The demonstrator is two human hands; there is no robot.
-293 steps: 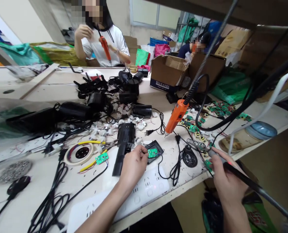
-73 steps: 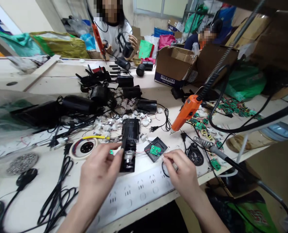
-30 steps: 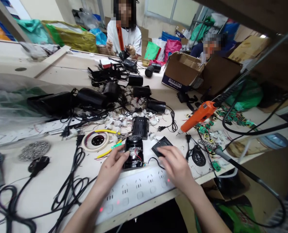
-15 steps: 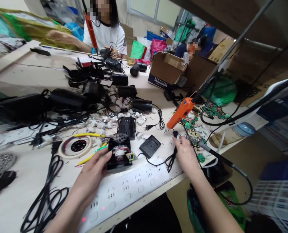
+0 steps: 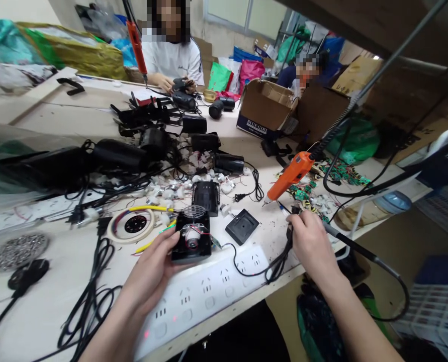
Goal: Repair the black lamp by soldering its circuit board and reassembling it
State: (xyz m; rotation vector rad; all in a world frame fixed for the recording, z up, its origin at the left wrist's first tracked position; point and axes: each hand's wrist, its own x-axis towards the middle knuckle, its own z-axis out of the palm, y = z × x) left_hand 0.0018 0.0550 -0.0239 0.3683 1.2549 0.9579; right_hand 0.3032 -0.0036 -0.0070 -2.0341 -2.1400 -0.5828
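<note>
My left hand (image 5: 158, 256) is closed around the side of an open black plastic housing (image 5: 184, 251). A round wire grille tops this housing, and a small motor (image 5: 191, 239) with red wires sits inside. A black cord (image 5: 242, 274) runs from its right side to a looped bundle by the bench edge. My right hand (image 5: 312, 244) pinches the upper part of that cord, with a dark plug-like end at the fingertips. Just behind that hand is a soldering iron's grey handle (image 5: 333, 231). An orange electric screwdriver (image 5: 291, 173) hangs just above my fingers.
A square black cover (image 5: 242, 226) lies between my hands. Below them runs a white power strip (image 5: 208, 301). Tape roll (image 5: 112, 226), a dish of screws (image 5: 18, 251) and coiled cords lie left; green circuit boards (image 5: 302, 191) lie right. A co-worker (image 5: 171, 63) sits opposite.
My right hand has shifted right with the cord, and the wrist has turned over. My left hand still holds the housing. The view has swung slightly left. The co-worker's outstretched arm has drawn in.
</note>
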